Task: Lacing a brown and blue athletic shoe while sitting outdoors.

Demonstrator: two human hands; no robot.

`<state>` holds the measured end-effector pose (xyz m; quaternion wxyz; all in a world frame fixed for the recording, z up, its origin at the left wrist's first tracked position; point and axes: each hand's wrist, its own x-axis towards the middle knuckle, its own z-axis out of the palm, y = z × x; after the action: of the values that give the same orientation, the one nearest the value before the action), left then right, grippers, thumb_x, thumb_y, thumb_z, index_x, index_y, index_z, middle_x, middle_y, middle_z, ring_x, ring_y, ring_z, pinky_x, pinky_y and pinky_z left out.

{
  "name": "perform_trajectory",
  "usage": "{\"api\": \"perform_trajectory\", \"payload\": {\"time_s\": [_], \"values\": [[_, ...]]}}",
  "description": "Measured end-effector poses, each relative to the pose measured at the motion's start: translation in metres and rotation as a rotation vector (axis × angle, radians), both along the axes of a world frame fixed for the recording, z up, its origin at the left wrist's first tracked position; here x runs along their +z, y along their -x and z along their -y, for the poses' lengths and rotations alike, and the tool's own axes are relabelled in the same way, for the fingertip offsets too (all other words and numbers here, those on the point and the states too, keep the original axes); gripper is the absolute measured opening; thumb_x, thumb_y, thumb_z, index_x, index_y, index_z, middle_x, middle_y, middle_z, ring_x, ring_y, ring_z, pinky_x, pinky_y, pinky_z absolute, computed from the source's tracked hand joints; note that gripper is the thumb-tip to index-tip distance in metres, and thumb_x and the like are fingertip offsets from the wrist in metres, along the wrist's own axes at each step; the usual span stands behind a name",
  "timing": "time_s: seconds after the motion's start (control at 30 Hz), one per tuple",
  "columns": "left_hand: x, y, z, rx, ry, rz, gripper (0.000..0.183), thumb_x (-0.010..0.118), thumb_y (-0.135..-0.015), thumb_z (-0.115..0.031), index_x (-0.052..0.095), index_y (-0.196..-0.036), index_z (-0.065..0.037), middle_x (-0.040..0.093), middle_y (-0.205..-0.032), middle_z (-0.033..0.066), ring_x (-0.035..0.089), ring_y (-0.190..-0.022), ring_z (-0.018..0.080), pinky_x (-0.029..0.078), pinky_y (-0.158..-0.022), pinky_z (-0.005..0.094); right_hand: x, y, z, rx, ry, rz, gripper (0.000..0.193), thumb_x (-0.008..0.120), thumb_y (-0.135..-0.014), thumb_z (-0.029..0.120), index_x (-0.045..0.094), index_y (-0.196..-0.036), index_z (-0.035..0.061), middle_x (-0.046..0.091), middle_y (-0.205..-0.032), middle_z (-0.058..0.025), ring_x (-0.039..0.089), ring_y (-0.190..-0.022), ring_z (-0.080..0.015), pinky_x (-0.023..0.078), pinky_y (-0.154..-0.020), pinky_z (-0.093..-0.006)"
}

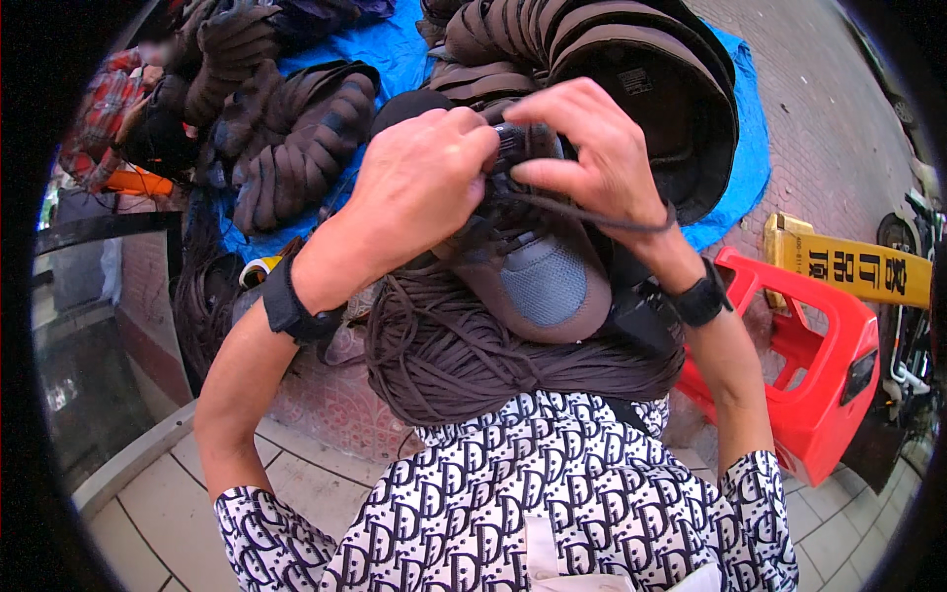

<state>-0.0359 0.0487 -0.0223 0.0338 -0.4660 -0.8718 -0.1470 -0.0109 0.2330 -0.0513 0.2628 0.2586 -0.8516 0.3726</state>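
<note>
Left hand (419, 163) pinching shoe (543, 283) at 11 o'clock; right hand (599, 143) spread, 1 o'clock. Best: brace shoe, draw lace (592, 216) evenly.

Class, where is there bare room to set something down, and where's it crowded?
Bare: tiles between glass panel and left sleeve; paving between tarp and yellow sign. Crowded: left hand, right hand, shoe and cords at centre; brown stacks on the tarp.
</note>
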Motion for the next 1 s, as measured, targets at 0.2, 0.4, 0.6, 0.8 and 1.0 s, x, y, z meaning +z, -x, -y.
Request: {"api": "perform_trajectory", "payload": {"time_s": [0.2,0.4,0.6,0.8,1.0], "values": [[0.000,0.007,0.004,0.162,-0.347,0.472,0.014,0.051,-0.069,0.000,0.058,-0.081,-0.003,0.060,-0.077,0.0108,0.058,-0.072,0.0223,0.045,-0.063,0.0297,-0.003,0.025,-0.008,0.192,-0.165,0.256,0.042,0.070,-0.057,0.018,0.062,-0.096,0.0054,0.061,-0.090,-0.0109,0.056,-0.088,-0.0274,0.045,-0.078,-0.0338],[-0.009,0.019,0.005,0.153,-0.534,0.838,0.009,0.051,-0.075,0.002,0.052,-0.084,0.000,0.051,-0.081,-0.0024,0.047,-0.079,0.0053,0.038,-0.072,0.0185,0.000,0.026,-0.007,0.250,0.058,0.540,0.052,0.073,-0.054,0.013,0.060,-0.103,0.0046,0.061,-0.094,-0.0127,0.057,-0.089,-0.0272,0.045,-0.080,-0.0328],[-0.009,0.016,0.008,0.236,-0.693,1.078,0.011,0.053,-0.074,0.002,0.053,-0.083,-0.004,0.050,-0.081,-0.0029,0.047,-0.079,0.0048,0.038,-0.073,0.0183,0.000,0.023,-0.012,0.308,0.012,0.371,0.055,0.075,-0.051,0.019,0.060,-0.102,0.0063,0.059,-0.096,-0.0128,0.056,-0.091,-0.0298,0.045,-0.079,-0.0344],[-0.016,0.013,0.008,0.248,-0.755,1.183,0.010,0.052,-0.073,0.002,0.056,-0.081,-0.003,0.052,-0.079,-0.0017,0.047,-0.077,0.0064,0.038,-0.073,0.0192,-0.003,0.018,-0.005,0.222,-0.020,0.219,0.052,0.075,-0.048,0.018,0.062,-0.097,0.0094,0.059,-0.088,-0.0074,0.055,-0.085,-0.0269,0.044,-0.073,-0.0339],[-0.019,0.012,0.008,0.249,-0.862,1.286,0.010,0.051,-0.073,0.003,0.055,-0.079,-0.004,0.052,-0.080,-0.0017,0.046,-0.080,0.0064,0.037,-0.075,0.0196,-0.015,0.022,-0.004,0.197,0.025,0.110,0.052,0.074,-0.048,0.018,0.061,-0.098,0.0107,0.059,-0.084,-0.0063,0.055,-0.079,-0.0259,0.044,-0.070,-0.0328]]}}
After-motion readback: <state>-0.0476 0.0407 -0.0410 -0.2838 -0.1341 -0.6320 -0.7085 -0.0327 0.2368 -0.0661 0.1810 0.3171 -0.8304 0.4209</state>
